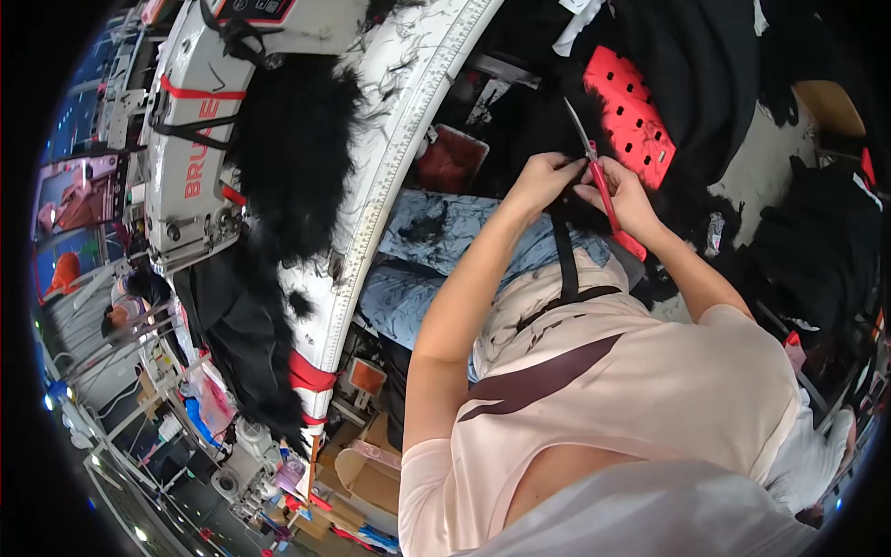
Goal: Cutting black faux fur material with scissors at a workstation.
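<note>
My left hand is closed in a pinch on a bit of black cloth over my lap, just off the table's edge. Close beside it, my right hand is shut around scissors with red handles. Their metal blades point away from me, past my fingertips. Between the hands the black cloth is dark against the dark background, so its shape is hard to make out. A black strap runs from near my hands down to my waist.
On my left stands a white sewing machine with black fur fabric by it. The white table edge carries a ruler strip. Beyond my hands are a red panel with holes and black cloth. Dark fabric is heaped at right.
</note>
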Available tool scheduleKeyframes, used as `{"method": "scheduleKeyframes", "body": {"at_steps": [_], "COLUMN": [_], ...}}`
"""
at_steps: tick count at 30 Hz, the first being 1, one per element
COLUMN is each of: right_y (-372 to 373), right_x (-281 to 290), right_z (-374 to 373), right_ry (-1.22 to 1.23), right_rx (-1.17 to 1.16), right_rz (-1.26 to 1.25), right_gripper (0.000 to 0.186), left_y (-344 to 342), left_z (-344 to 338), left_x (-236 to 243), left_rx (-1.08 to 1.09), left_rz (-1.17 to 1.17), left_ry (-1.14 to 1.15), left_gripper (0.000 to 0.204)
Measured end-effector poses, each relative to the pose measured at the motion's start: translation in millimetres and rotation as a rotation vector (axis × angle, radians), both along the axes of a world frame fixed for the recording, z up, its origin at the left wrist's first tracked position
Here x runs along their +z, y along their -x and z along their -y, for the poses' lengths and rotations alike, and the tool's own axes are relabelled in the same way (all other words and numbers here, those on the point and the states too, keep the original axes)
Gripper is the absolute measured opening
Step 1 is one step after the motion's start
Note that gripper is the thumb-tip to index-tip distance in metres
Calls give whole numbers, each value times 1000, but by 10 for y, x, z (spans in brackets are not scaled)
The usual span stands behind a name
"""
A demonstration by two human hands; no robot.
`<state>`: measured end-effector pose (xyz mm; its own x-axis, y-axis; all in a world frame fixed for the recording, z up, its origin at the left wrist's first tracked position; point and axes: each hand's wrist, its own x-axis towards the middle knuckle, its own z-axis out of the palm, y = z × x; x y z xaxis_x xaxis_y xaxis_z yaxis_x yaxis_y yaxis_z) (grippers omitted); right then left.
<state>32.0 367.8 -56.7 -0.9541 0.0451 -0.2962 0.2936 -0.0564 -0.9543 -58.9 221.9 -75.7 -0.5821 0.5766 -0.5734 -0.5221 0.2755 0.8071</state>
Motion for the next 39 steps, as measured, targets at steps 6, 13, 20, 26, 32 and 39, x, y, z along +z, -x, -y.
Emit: {"method": "scheduleKeyframes", "body": {"at_steps": [6, 13, 20, 26, 32, 39], "right_y": [224, 267, 892, 489, 302, -167], "right_x": [-199, -869, -1521, -714, -253, -1536], "right_z": [-152, -100, -1384, -908, 133, -290], "right_ry": [-27, -258, -550, -842, -188, -469], "right_rx": [-241, -144, -487, -533, 147, 528], "right_rz": [-64, -195, -91, -20, -63, -270], "right_gripper": [37, 55, 24, 41, 23, 22], "left_y": [-57, -249, -561, -583, -1052, -2007], "left_z": [176, 55, 410, 1951, 3820, 5236], "left_x": [51, -68, 114, 1599, 2447, 2516], "left_rx": [307, -15, 79, 637, 1328, 1504], "left_rz": [139, -792, -203, -448, -914, -910], "left_ry": [-157, 258, -54, -68, -610, -625], "left_gripper": [17, 25, 29, 25, 13, 25]}}
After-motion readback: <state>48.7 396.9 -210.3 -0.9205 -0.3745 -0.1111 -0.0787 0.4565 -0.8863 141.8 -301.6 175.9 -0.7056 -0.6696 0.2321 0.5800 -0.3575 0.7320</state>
